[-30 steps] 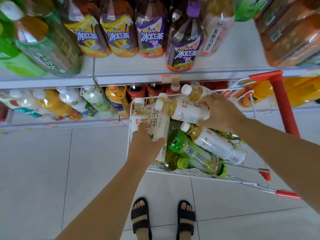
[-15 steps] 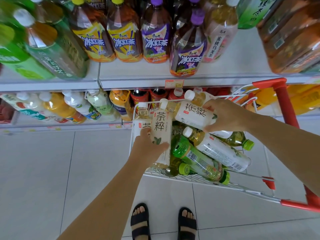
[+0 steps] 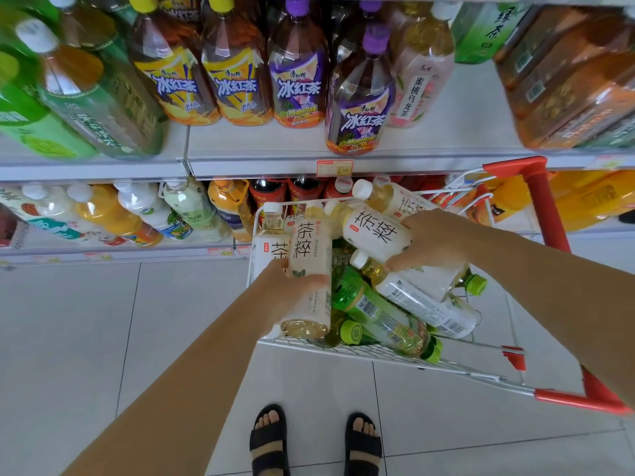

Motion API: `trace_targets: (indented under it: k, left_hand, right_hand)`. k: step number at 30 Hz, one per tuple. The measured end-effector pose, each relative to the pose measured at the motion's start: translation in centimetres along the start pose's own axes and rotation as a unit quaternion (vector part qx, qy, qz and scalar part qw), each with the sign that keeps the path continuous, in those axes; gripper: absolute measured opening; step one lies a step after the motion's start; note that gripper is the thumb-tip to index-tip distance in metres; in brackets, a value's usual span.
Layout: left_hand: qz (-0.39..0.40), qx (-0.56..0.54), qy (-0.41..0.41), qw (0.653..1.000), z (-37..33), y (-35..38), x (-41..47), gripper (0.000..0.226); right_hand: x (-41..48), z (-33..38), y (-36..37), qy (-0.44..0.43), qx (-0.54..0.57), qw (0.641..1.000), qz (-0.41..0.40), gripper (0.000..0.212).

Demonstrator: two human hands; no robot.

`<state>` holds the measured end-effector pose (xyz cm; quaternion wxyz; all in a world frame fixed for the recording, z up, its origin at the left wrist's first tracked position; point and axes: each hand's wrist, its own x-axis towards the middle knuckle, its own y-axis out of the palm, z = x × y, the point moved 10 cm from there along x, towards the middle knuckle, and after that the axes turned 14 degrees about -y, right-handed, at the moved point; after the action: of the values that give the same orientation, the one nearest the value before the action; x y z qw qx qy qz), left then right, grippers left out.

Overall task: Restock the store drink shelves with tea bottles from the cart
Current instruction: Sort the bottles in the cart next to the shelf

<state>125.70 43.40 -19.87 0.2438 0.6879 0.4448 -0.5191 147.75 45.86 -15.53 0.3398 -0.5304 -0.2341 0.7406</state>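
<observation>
A wire cart point(image 3: 405, 355) with red trim stands against the shelves, loaded with white-label and green-label tea bottles. My left hand point(image 3: 292, 293) grips an upright white-label tea bottle point(image 3: 311, 259) and seems to hold a second one point(image 3: 269, 245) beside it. My right hand point(image 3: 433, 242) grips a white-label tea bottle point(image 3: 374, 230) lying sideways, with another bottle point(image 3: 395, 199) behind it. Loose in the cart lie a green-label bottle point(image 3: 381, 317) and a white-label bottle point(image 3: 422, 300).
The upper shelf point(image 3: 275, 142) holds large iced-tea bottles, one purple-label bottle point(image 3: 360, 108) standing at the front. The lower shelf point(image 3: 103, 249) carries smaller juice and milk drinks. My feet in black sandals point(image 3: 316, 441) stand on grey floor tiles.
Both hands have lifted their bottles a little higher out of the cart. The view has tilted up, showing more of the upper shelf.
</observation>
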Motion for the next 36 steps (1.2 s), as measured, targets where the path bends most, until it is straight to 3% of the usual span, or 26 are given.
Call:
trace_targets:
  k: [4, 8, 12, 17, 19, 22, 25, 27, 30, 36]
  left_hand:
    - [0.044, -0.026, -0.007, 0.999, 0.4, 0.3, -4.1, 0.030]
    - [0.037, -0.071, 0.033, 0.996, -0.7, -0.1, -10.6, 0.048]
    - [-0.013, -0.101, 0.113, 0.988, -2.8, -1.7, -18.5, 0.048]
    - [-0.080, -0.134, 0.232, 0.960, -7.4, -4.1, -29.5, 0.052]
    - [-0.103, -0.141, 0.273, 0.946, -9.7, -4.7, -34.0, 0.062]
    - [-0.124, -0.160, 0.348, 0.915, -13.0, -5.7, -40.5, 0.058]
    - [-0.144, -0.172, 0.429, 0.875, -16.0, -6.7, -47.8, 0.058]
    - [-0.159, -0.179, 0.476, 0.846, -17.6, -7.3, -52.4, 0.055]
    - [-0.166, -0.181, 0.535, 0.809, -19.3, -7.8, -58.2, 0.049]
    - [-0.201, -0.164, 0.616, 0.744, -22.3, -10.3, -65.9, 0.057]
  right_hand:
    - [-3.7, -0.3, -0.3, 0.035, 0.040, 0.998, 0.025, 0.049]
    - [-9.4, 2.3, -3.1, 0.026, 0.074, 0.997, 0.002, 0.039]
    - [-14.7, 6.1, -8.5, -0.012, 0.057, 0.996, -0.073, 0.050]
    - [-21.9, 12.0, -18.2, -0.079, 0.066, 0.973, -0.208, 0.043]
    - [-24.9, 14.2, -22.0, -0.109, 0.092, 0.954, -0.263, 0.041]
    - [-29.0, 16.8, -26.9, -0.144, 0.123, 0.921, -0.340, 0.034]
    - [-34.1, 19.3, -31.9, -0.173, 0.135, 0.881, -0.418, 0.052]
    - [-37.5, 21.1, -34.9, -0.205, 0.139, 0.851, -0.464, 0.041]
    - [-41.5, 23.5, -38.4, -0.252, 0.139, 0.811, -0.509, 0.028]
    - [-45.8, 27.9, -44.7, -0.301, 0.142, 0.754, -0.567, 0.037]
